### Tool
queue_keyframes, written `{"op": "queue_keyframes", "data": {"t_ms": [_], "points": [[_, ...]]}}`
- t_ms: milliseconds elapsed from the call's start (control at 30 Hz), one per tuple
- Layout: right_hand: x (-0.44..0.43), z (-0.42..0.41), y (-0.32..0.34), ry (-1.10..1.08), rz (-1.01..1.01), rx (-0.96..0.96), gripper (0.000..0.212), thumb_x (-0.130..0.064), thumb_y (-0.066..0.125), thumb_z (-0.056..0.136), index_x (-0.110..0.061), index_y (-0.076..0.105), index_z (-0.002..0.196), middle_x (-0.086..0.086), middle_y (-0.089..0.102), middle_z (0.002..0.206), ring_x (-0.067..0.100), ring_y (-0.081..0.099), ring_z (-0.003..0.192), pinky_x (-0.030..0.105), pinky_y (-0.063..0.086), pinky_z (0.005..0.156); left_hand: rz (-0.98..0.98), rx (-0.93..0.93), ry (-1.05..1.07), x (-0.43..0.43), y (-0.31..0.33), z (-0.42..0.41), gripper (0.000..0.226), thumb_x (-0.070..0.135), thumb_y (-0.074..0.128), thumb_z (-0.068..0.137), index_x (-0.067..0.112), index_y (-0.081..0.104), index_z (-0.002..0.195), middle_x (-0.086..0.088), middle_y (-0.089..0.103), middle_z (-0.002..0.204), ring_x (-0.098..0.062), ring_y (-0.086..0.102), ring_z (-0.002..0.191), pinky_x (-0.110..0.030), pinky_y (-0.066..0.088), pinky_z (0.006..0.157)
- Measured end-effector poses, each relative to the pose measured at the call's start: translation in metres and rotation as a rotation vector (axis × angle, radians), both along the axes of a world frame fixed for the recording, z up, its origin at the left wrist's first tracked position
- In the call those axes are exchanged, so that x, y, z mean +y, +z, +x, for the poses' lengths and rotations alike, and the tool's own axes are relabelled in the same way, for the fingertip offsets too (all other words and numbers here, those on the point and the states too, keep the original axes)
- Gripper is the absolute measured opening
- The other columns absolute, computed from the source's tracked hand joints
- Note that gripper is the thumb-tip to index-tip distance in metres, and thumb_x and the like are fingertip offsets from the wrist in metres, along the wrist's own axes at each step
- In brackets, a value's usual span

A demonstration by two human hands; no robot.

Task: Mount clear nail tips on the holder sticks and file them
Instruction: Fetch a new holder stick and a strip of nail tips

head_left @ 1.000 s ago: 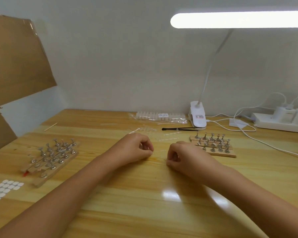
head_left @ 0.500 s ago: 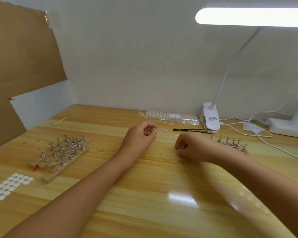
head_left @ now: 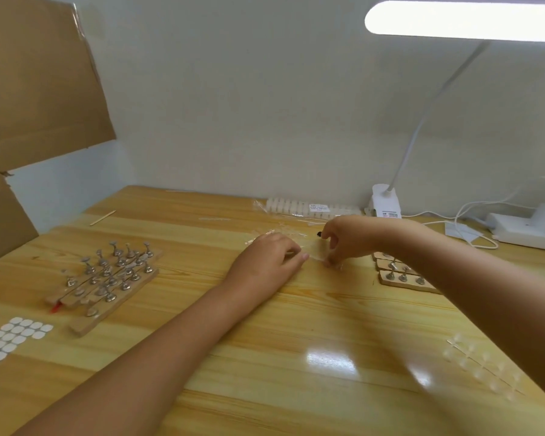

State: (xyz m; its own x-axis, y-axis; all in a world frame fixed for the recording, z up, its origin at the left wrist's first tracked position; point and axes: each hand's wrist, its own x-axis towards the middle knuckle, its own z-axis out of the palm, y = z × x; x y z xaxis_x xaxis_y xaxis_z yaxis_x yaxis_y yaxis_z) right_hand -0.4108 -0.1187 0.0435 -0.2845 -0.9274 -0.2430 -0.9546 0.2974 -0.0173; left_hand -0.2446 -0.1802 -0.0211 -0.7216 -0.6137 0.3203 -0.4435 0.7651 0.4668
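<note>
The left hand (head_left: 266,262) lies knuckles-up on the table (head_left: 296,325), its fingers curled under. A thin pale sliver shows at its fingertips, but the blur makes it impossible to tell whether the hand grips it or is merely clenched. Just beside it, the right hand (head_left: 348,239) arches over the wood with its fingers bent downward. Thumb and fingertips (head_left: 329,262) close in a pinch on a piece of the clear nail tips (head_left: 280,231), whose transparent strips lie scattered on the table between and just behind the two hands. The hands are near each other but apart.

Behind the right hand, the end of a black tool (head_left: 319,234) pokes out. Under the right forearm stand wooden holder sticks (head_left: 400,273) with small metal stands. A larger cluster of the same holders (head_left: 107,275) sits well to the left of the left hand, a red bit showing at its near end. White adhesive dots (head_left: 10,338) lie at the left edge, and a clear sheet of pads (head_left: 482,366) lies at the near right.

Along the wall are a bag of white pieces (head_left: 309,209), the clamp lamp (head_left: 386,202) with its lit head, a power strip (head_left: 529,228), and a loose wooden stick (head_left: 103,217). Cardboard (head_left: 35,80) leans at the left.
</note>
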Motion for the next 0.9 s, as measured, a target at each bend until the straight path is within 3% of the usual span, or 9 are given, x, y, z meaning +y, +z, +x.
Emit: {"op": "queue_keyframes", "data": {"t_ms": [100, 200, 267, 367, 467, 533, 633, 767, 900], "points": [[0.001, 0.003, 0.000, 0.037, -0.023, -0.045, 0.043, -0.024, 0.069, 0.087, -0.017, 0.060, 0.129, -0.006, 0.059, 0.101, 0.017, 0.056, 0.092, 0.022, 0.043, 0.068, 0.053, 0.041, 0.004, -0.003, 0.000, 0.001, 0.038, 0.036, 0.067, 0.092, 0.017, 0.063, 0.125, 0.004, 0.064, 0.118, -0.013, 0.055, 0.111, -0.027, 0.043, 0.095], [0.004, 0.003, -0.007, 0.071, -0.105, -0.145, 0.041, -0.014, 0.067, 0.087, -0.019, 0.059, 0.127, -0.009, 0.063, 0.103, 0.015, 0.061, 0.098, 0.027, 0.051, 0.086, 0.066, 0.021, -0.022, -0.002, 0.000, 0.001, 0.054, 0.040, 0.075, 0.084, 0.022, 0.059, 0.132, 0.005, 0.062, 0.118, -0.013, 0.054, 0.113, -0.030, 0.043, 0.101], [0.007, 0.002, -0.007, 0.065, -0.193, -0.359, 0.043, -0.011, 0.067, 0.087, -0.020, 0.055, 0.128, -0.010, 0.065, 0.104, 0.012, 0.064, 0.098, 0.024, 0.053, 0.086, 0.042, 0.001, -0.047, -0.002, 0.000, 0.000, 0.053, 0.042, 0.076, 0.082, 0.024, 0.060, 0.129, 0.003, 0.061, 0.117, -0.015, 0.054, 0.115, -0.031, 0.043, 0.102], [0.008, -0.007, -0.001, -0.031, -0.391, -0.720, 0.042, 0.003, 0.060, 0.088, -0.015, 0.057, 0.127, -0.005, 0.067, 0.097, 0.007, 0.066, 0.081, 0.013, 0.052, 0.065, 0.011, 0.019, -0.072, -0.001, -0.003, 0.001, 0.039, 0.042, 0.073, 0.085, 0.025, 0.067, 0.120, 0.003, 0.059, 0.115, -0.014, 0.051, 0.116, -0.024, 0.038, 0.100], [0.003, -0.018, -0.001, 0.002, -0.471, -0.410, 0.042, 0.004, 0.052, 0.091, -0.019, 0.058, 0.126, -0.004, 0.066, 0.111, 0.013, 0.062, 0.100, 0.024, 0.051, 0.079, -0.016, 0.046, -0.078, 0.001, -0.005, 0.001, 0.030, 0.039, 0.071, 0.088, 0.026, 0.070, 0.114, 0.007, 0.054, 0.118, -0.013, 0.041, 0.121, -0.017, 0.028, 0.096], [0.000, -0.018, -0.011, 0.102, -0.395, -0.184, 0.046, 0.000, 0.052, 0.092, -0.021, 0.056, 0.133, -0.004, 0.060, 0.129, 0.018, 0.047, 0.125, 0.030, 0.040, 0.100, -0.042, 0.042, -0.115, 0.002, -0.005, 0.001, 0.033, 0.036, 0.070, 0.089, 0.029, 0.067, 0.121, 0.008, 0.050, 0.124, -0.011, 0.035, 0.123, -0.017, 0.026, 0.100], [-0.005, -0.016, -0.028, 0.154, -0.348, -0.001, 0.036, -0.019, 0.054, 0.096, -0.024, 0.060, 0.131, -0.005, 0.047, 0.145, 0.022, 0.028, 0.135, 0.030, 0.024, 0.108, -0.094, -0.005, -0.176, 0.002, -0.005, 0.001, 0.027, 0.035, 0.066, 0.092, 0.032, 0.068, 0.119, 0.011, 0.048, 0.128, -0.010, 0.033, 0.122, -0.020, 0.027, 0.102], [-0.001, -0.020, -0.030, 0.132, -0.400, 0.056, 0.019, -0.035, 0.063, 0.092, -0.027, 0.070, 0.108, -0.005, 0.046, 0.140, 0.022, 0.028, 0.131, 0.034, 0.025, 0.108, -0.067, 0.031, -0.172, 0.001, -0.007, 0.004, 0.018, 0.036, 0.071, 0.088, 0.027, 0.072, 0.103, 0.011, 0.050, 0.125, -0.008, 0.034, 0.123, -0.017, 0.026, 0.096], [0.013, -0.017, -0.027, 0.162, -0.386, 0.073, 0.024, -0.049, 0.067, 0.086, -0.026, 0.071, 0.094, -0.008, 0.049, 0.131, 0.020, 0.031, 0.129, 0.034, 0.029, 0.105, -0.035, 0.061, -0.136, 0.001, -0.006, 0.004, 0.020, 0.040, 0.074, 0.084, 0.026, 0.069, 0.097, 0.014, 0.051, 0.120, -0.004, 0.037, 0.120, -0.020, 0.030, 0.097]]}}
